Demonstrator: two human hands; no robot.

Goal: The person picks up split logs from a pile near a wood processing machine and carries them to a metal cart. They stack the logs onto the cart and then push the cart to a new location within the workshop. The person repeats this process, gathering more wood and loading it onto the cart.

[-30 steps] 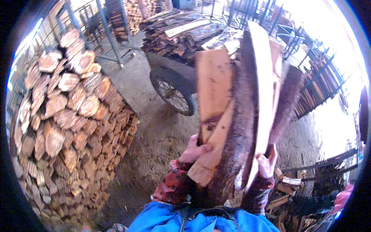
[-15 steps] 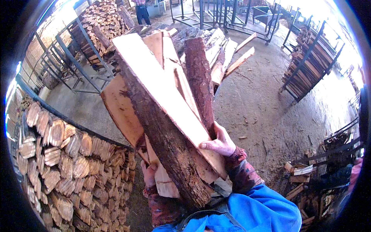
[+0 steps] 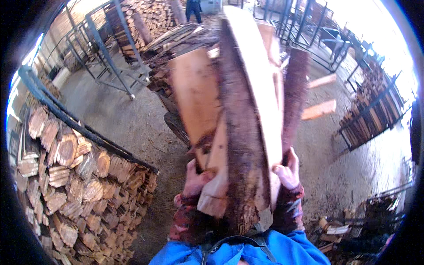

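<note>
Centrally, a bundle of bark-edged boards (image 3: 242, 119) is held up before the torso; long axis approx. 12–6, far ends fanned toward 11 and 1. Left hand (image 3: 195, 180) clasps its 7 o'clock edge, right hand (image 3: 288, 171) its 5 o'clock edge. Surface: grey, littered floor (image 3: 320, 159). Room: wood stack (image 3: 93, 192) at 8, loaded rack (image 3: 373, 117) at 3, person (image 3: 193, 12) near 12.

Boards (image 3: 243, 132) at centre; left hand (image 3: 196, 179) at their 7 o'clock, right hand (image 3: 288, 172) at 5. Wheel (image 3: 176, 128) partly behind boards, 9 o'clock. Woodpile (image 3: 92, 194) at 8, metal frame (image 3: 110, 57) at 10, standing person (image 3: 194, 11) at 11, rack (image 3: 370, 106) at 3, scrap heap (image 3: 338, 229) between 4 and 5.
</note>
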